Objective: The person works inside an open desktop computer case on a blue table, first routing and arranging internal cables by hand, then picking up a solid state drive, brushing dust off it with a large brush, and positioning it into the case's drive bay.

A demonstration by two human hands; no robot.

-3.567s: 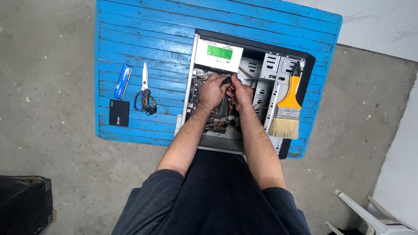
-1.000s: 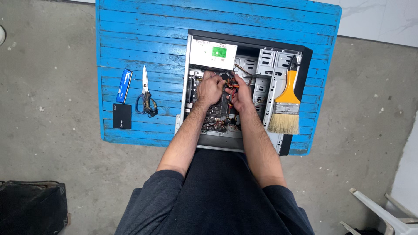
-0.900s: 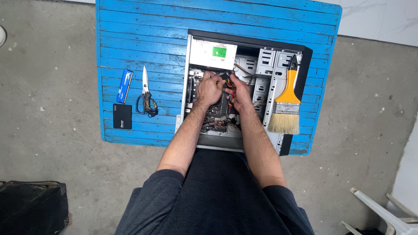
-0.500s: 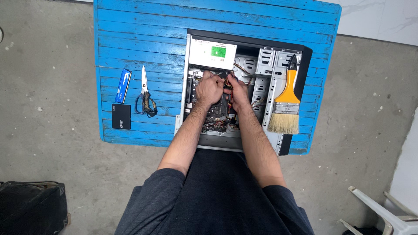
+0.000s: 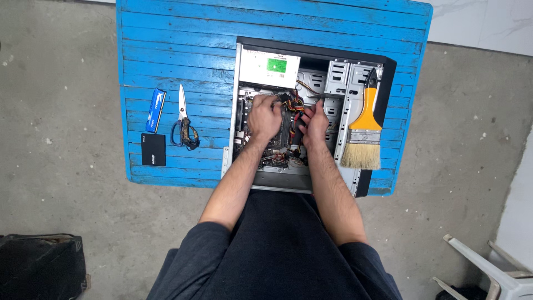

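Blue wooden table (image 5: 166, 33) on a grey floor, with an open computer case (image 5: 311, 119) lying flat so its inside faces up.

Left hand (image 5: 264, 118) and right hand (image 5: 315, 123) both pinch the coloured wires (image 5: 293, 104) inside; a paintbrush (image 5: 363, 133) rests on the case edge, scissors (image 5: 183, 119) lie beside it.

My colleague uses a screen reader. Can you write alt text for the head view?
Both hands, left hand and right hand, work among cables inside an open computer case on a blue wooden table. A paintbrush rests on the case; scissors lie left.

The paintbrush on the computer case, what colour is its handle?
Orange-yellow handle with a black tip; the paintbrush shows in the head view.
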